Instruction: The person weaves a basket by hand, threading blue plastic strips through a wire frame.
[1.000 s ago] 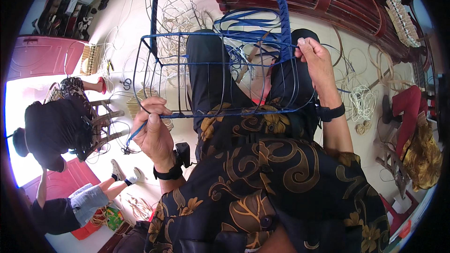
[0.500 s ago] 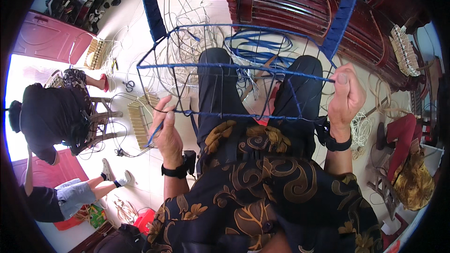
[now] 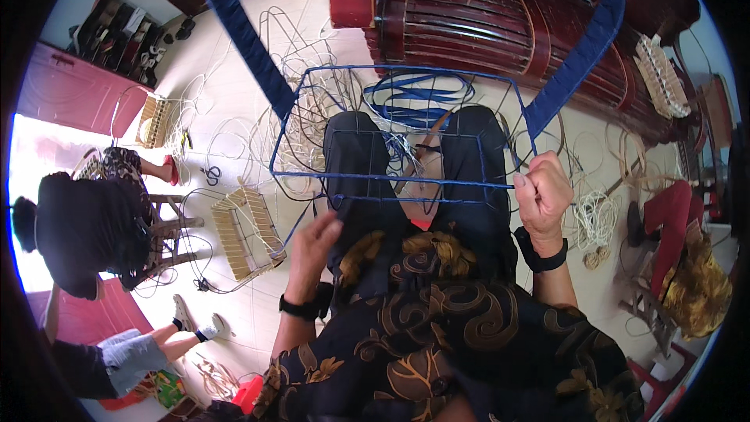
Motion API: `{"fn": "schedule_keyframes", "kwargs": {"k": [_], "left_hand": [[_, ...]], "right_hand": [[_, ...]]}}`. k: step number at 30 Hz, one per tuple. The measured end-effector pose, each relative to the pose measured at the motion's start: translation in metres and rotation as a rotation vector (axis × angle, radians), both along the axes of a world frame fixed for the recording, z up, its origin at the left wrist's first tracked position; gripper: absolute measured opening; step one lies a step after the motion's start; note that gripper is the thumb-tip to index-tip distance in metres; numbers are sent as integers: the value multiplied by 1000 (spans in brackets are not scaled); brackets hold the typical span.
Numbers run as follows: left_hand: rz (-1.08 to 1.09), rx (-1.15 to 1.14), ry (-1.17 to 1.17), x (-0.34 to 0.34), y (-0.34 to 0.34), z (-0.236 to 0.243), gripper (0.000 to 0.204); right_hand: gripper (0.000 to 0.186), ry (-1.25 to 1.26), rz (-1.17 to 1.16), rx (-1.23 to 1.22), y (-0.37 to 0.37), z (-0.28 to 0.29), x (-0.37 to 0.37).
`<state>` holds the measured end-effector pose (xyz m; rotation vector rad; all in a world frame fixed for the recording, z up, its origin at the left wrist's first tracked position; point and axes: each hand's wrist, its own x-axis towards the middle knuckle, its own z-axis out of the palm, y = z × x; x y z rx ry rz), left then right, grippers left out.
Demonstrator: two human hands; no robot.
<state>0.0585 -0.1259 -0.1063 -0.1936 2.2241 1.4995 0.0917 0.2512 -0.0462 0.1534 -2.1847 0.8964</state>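
inward-shifted left hand point(image 3: 312, 249), loosely curled, hold unclear; fisted right hand point(image 3: 544, 197) pinching blue frame point(image 3: 391, 180)

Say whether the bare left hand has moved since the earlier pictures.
Yes: the bare left hand has shifted rightward, away from the tan, slatted basket on the floor.

I see pale tiled floor point(image 3: 250, 305), dark-red slatted settee point(image 3: 461, 23) ahead, 2 pink door panels point(image 3: 86, 94) left, bright light point(image 3: 39, 141) between.

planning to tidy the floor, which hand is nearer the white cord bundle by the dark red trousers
Right. The right hand is raised just left of the white cord bundle in view; the left hand is much farther left, across the lap.
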Motion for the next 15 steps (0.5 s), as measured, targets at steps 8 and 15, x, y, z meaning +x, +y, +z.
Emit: {"fn": "schedule_keyframes", "kwargs": {"k": [8,15], "left_hand": [[251,232,566,-27,-14,93,38],[258,387,308,-58,28,58,23]], "right_hand": [[17,-77,-10,-58,-4,1,24],[35,-188,-294,-418,-15,-15,32]]}}
